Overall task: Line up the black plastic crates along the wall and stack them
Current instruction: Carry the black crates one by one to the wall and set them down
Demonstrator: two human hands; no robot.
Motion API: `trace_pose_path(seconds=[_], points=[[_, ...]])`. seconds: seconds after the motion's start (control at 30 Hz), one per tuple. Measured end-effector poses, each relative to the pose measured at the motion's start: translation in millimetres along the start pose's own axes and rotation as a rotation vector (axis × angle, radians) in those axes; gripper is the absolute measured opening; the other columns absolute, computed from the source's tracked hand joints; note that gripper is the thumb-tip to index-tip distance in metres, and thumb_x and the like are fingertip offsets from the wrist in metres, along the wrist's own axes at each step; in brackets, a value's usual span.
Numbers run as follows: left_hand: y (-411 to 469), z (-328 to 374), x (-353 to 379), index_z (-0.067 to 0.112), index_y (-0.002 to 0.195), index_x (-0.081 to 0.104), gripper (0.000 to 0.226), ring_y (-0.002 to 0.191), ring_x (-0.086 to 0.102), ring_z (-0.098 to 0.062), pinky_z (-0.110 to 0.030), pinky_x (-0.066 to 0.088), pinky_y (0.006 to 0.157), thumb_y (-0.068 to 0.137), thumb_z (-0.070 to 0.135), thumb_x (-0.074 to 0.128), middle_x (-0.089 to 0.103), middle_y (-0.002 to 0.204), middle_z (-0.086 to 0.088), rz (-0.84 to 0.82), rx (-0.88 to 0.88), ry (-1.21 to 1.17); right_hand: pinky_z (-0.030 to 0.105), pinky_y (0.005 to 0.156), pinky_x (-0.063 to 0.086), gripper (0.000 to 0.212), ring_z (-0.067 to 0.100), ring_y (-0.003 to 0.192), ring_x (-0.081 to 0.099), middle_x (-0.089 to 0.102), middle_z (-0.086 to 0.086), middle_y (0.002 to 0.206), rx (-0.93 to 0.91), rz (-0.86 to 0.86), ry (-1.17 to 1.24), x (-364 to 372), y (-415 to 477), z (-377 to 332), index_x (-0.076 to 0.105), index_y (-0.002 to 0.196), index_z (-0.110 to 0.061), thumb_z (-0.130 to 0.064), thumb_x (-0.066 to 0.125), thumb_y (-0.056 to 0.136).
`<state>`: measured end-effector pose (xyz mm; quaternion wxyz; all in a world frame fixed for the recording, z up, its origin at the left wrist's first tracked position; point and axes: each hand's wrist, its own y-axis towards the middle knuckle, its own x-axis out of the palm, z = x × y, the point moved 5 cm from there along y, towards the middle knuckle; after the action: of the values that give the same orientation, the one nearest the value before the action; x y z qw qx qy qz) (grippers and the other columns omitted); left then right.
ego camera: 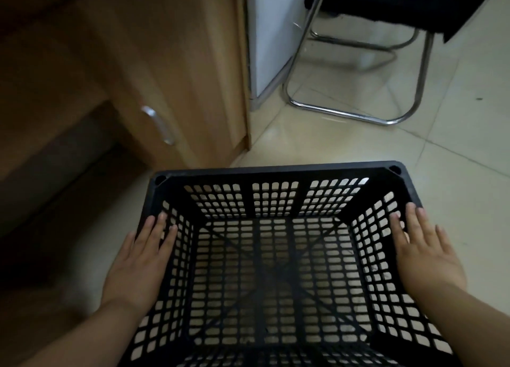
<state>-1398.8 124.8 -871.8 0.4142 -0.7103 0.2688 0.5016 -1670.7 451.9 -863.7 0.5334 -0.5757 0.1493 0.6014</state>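
One black plastic crate (276, 170) with lattice walls and floor fills the lower middle of the head view, mouth up, and nothing lies inside. My left hand (139, 259) lies flat along its left rim and wall, fingers stretched forward. My right hand (422, 253) presses the same way on the right rim. Both palms clamp the crate from its two sides. Tiles show through the holes, and I cannot tell whether the crate rests on the floor or hangs above it.
A wooden cabinet (176, 71) with a metal handle (158, 123) stands left and ahead, a dark gap beneath the desk beside it. A white panel (269, 40) rises behind. A chair with a chrome tube frame (356, 115) and black seat stands on the pale tiles (455, 151) at right.
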Motion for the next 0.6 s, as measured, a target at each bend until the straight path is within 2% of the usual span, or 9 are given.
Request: trace_pose_path(seconds=[0.17, 0.27, 0.3, 0.33, 0.4, 0.47, 0.5, 0.53, 0.6], points=[[-129, -34, -23, 0.021, 0.132, -0.028, 0.076, 0.132, -0.031, -0.017, -0.033, -0.03, 0.103, 0.093, 0.022, 0.037, -0.039, 0.14, -0.006, -0.008, -0.175, -0.046, 0.031, 0.08, -0.045, 0.073, 0.018, 0.101, -0.064, -0.044, 0.011, 0.136, -0.179, 0.13, -0.019, -32, -78, -28, -0.032, 0.131, -0.02, -0.006, 0.022, 0.084], [-210, -58, -19, 0.02, 0.145, 0.016, 0.087, 0.139, 0.003, -0.021, -0.032, -0.018, 0.111, 0.074, 0.015, 0.067, -0.004, 0.15, -0.011, 0.114, -0.187, -0.073, 0.031, 0.104, -0.03, 0.083, 0.014, 0.131, -0.041, 0.0, 0.012, 0.151, -0.306, 0.131, -0.019, -37, -121, -47, 0.018, 0.143, -0.018, -0.002, 0.051, 0.069], [-236, -66, -17, 0.018, 0.144, 0.024, 0.085, 0.139, 0.007, -0.021, -0.032, -0.021, 0.109, 0.071, 0.015, 0.069, 0.001, 0.15, -0.01, 0.143, -0.189, -0.101, 0.032, 0.108, -0.026, 0.083, 0.014, 0.135, -0.034, 0.009, 0.014, 0.151, -0.357, 0.179, -0.043, -41, -136, -58, 0.028, 0.141, -0.015, -0.001, 0.057, 0.064], [-261, -74, -18, 0.019, 0.145, 0.013, 0.084, 0.139, -0.001, -0.02, -0.032, -0.029, 0.103, 0.078, 0.017, 0.062, -0.007, 0.149, -0.009, 0.16, -0.228, -0.08, 0.033, 0.106, -0.029, 0.084, 0.015, 0.133, -0.036, 0.003, 0.015, 0.152, -0.376, 0.191, -0.103, -47, -151, -69, 0.023, 0.142, -0.015, -0.002, 0.056, 0.067], [-316, -87, -5, 0.02, 0.142, -0.011, 0.083, 0.138, -0.017, -0.018, -0.031, -0.036, 0.094, 0.086, 0.015, 0.05, -0.024, 0.146, -0.008, 0.14, -0.277, -0.074, 0.033, 0.087, -0.044, 0.08, 0.017, 0.112, -0.057, -0.035, 0.014, 0.142, -0.412, 0.216, -0.163, -60, -181, -101, -0.017, 0.14, -0.017, -0.008, 0.039, 0.083], [-367, -103, 8, 0.015, 0.143, 0.029, 0.096, 0.142, 0.014, -0.021, -0.032, -0.02, 0.107, 0.059, 0.005, 0.076, 0.014, 0.151, -0.015, 0.08, -0.346, -0.093, 0.034, 0.073, -0.048, 0.074, 0.02, 0.093, -0.066, -0.052, 0.012, 0.128, -0.486, 0.203, -0.198, -63, -214, -130, -0.036, 0.129, -0.017, -0.01, 0.026, 0.089], [-395, -110, 13, 0.011, 0.133, 0.048, 0.097, 0.137, 0.028, -0.023, -0.033, -0.012, 0.111, 0.043, 0.002, 0.082, 0.033, 0.145, -0.017, 0.086, -0.355, -0.093, 0.033, 0.071, -0.049, 0.074, 0.02, 0.09, -0.067, -0.053, 0.012, 0.126, -0.52, 0.193, -0.17, -62, -230, -143, -0.036, 0.129, -0.017, -0.013, 0.026, 0.09], [-423, -119, 18, 0.011, 0.131, 0.051, 0.098, 0.137, 0.028, -0.023, -0.033, -0.013, 0.112, 0.039, 0.001, 0.083, 0.035, 0.144, -0.016, 0.092, -0.38, -0.068, 0.033, 0.071, -0.049, 0.076, 0.02, 0.091, -0.067, -0.051, 0.013, 0.128, -0.556, 0.174, -0.122, -63, -248, -158, -0.033, 0.131, -0.016, -0.016, 0.03, 0.09], [-482, -134, 38, 0.015, 0.138, 0.039, 0.1, 0.143, 0.004, -0.018, -0.032, -0.022, 0.109, 0.047, 0.004, 0.08, 0.02, 0.149, -0.014, 0.046, -0.452, -0.071, 0.033, 0.09, -0.041, 0.093, 0.017, 0.115, -0.057, -0.03, 0.015, 0.147, -0.686, 0.201, -0.145, -59, -286, -189, -0.003, 0.143, -0.011, -0.021, 0.06, 0.075]])
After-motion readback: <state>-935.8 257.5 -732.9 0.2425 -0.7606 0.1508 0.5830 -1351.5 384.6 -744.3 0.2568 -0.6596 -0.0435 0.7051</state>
